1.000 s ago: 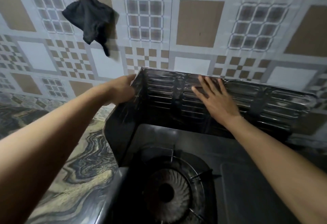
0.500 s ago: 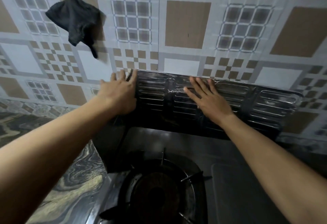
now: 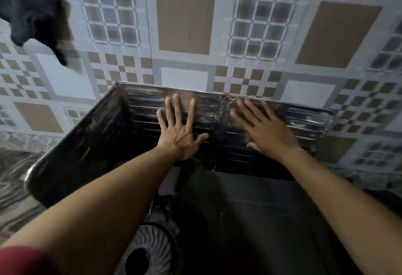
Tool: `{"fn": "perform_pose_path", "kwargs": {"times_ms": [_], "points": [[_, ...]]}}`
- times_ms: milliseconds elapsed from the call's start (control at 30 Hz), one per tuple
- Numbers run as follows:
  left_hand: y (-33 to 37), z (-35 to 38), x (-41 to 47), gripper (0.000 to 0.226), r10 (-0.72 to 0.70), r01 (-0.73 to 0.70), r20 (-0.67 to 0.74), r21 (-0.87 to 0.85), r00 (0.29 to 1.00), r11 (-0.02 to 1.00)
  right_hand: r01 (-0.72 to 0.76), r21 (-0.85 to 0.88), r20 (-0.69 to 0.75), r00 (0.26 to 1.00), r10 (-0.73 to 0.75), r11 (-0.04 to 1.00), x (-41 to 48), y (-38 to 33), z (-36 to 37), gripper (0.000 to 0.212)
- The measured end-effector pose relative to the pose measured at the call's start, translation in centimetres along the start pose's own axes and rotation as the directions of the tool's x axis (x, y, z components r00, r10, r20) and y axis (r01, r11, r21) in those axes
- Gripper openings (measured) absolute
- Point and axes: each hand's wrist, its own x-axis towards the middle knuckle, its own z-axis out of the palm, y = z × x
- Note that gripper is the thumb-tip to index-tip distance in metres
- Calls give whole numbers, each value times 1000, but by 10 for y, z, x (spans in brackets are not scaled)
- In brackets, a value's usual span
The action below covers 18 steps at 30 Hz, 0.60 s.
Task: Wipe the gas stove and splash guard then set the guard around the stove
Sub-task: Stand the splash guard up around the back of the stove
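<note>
Left hand (image 3: 179, 134) and right hand (image 3: 266, 132) press flat, fingers spread, against the splash guard (image 3: 304, 120).

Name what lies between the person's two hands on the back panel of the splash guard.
In the head view, only bare ribbed metal and the vertical fold seam of the splash guard lie between the left hand and right hand.

2 hands: left hand (image 3: 179, 136), right hand (image 3: 268, 132); 1 splash guard (image 3: 143, 109); 1 stove (image 3: 250, 220); 1 cloth (image 3: 30, 11).

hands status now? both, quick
Left hand: open, flat on the splash guard back panel, holding nothing.
Right hand: open, flat on the same panel, holding nothing.
</note>
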Motion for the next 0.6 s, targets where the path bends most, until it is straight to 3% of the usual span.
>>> {"fn": "perform_pose_path", "kwargs": {"times_ms": [133,333,500,600], "points": [[7,15,19,104,-65,67,24,-85,998,994,14,-65,10,1000,-14,998,2,5,22,115],[10,36,23,114,-55,27,-188,-146,981,989,109,-123,-54,992,-116,986,-3,20,30,98],[27,37,17,119,-111,61,-239,-209,965,976,28,-123,-10,1000,-30,992,-34,40,36,104],[59,31,18,138,-179,80,-274,-336,945,938,14,-131,24,1000,-11,991,-42,54,45,102]]}}
